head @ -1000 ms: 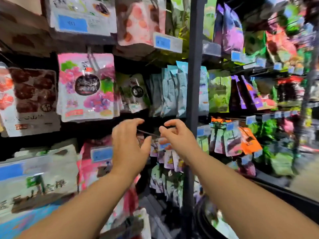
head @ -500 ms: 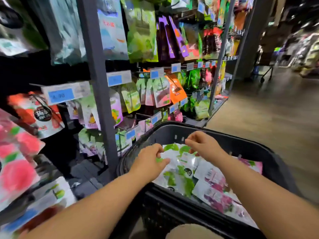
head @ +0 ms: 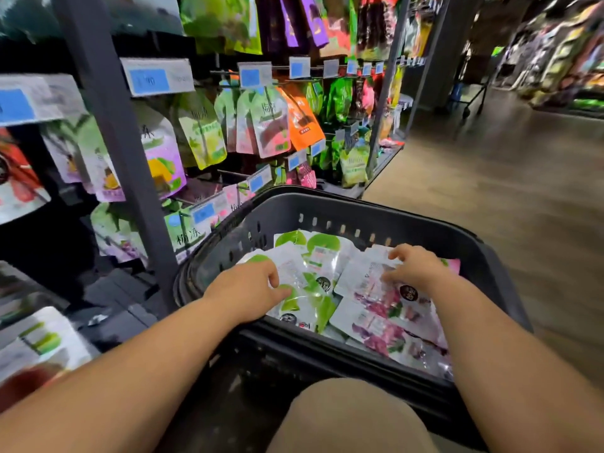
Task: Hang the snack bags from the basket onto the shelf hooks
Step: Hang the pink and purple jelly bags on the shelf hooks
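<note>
In the basket (head: 327, 207), the left hand (head: 248, 286) pinched a green snack bag (head: 310, 282), likely for hanging. The right hand (head: 415, 266) touched a pink bag (head: 369, 308) with curled fingers; grip unclear.

Snack bags (head: 330, 282) in the basket (head: 425, 230), shelf hooks (head: 228, 73) to its left.

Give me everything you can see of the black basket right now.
The basket is dark and plastic-looking, with a rounded rim and a row of small slots along its far wall. It sits upright, close beside the grey shelf post. Inside lie flat green-and-white bags on the left and pink-and-white bags on the right. The left hand and right hand reach in and touch those bags, not the walls; whether they grip is unclear.
</note>
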The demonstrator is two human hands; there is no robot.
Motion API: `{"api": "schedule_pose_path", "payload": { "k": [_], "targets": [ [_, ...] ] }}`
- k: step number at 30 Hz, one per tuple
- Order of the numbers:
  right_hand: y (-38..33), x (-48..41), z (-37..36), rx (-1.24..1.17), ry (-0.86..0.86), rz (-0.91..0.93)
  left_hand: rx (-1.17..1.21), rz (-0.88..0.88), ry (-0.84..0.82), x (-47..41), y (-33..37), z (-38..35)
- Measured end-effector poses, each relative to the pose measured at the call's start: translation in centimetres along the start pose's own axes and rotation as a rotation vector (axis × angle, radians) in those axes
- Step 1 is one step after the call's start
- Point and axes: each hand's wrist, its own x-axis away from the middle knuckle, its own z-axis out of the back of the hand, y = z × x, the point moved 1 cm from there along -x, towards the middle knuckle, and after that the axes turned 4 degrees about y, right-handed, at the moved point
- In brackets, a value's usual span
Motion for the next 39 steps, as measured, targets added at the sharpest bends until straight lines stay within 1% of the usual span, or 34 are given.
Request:
{"api": "schedule_pose_path", "payload": {
  "k": [2, 8, 13, 18, 28, 30, 32, 36, 39],
  "targets": [
    [0.4, 0.3, 0.0, 0.041, -0.045, -0.057, -0.013, -0.003, 0.007, 0.1, 0.1, 0.1],
    [0.4, 1.1, 0.3, 0.118, -0.062, -0.178, -0.012, -0.003, 0.011, 0.4, 0.3, 0.4],
    [0.7, 1.3, 0.1, -0.033, -0.084, -0.245, -0.001, 0.006, 0.013, 0.4, 0.3, 0.3],
    [0.5, 1.2, -0.3, -0.068, -0.134, -0.229, 0.013, 0.022, 0.015, 0.4, 0.2, 0.2],
    [-0.3, 1.2, 0.4, -0.394, -0.075, -0.06, 0.014, 0.023, 0.039, 0.7, 0.3, 0.4],
    [-0.6, 1.4, 0.6, -0.509, -0.07, -0.03, 0.016, 0.021, 0.049, 0.7, 0.4, 0.4],
    [-0.9, 1.8, 1.0, -0.644, -0.093, -0.007, 0.017, 0.016, 0.054, 0.8, 0.4, 0.5],
    [-1.4, 2.6, 1.7, -0.801, -0.198, 0.021, 0.031, 0.014, 0.06, 0.9, 0.4, 0.6],
    [-1.5, 3.0, 2.2, -0.958, -0.263, -0.015, 0.035, 0.013, 0.062, 0.9, 0.4, 0.6]
  ]
}}
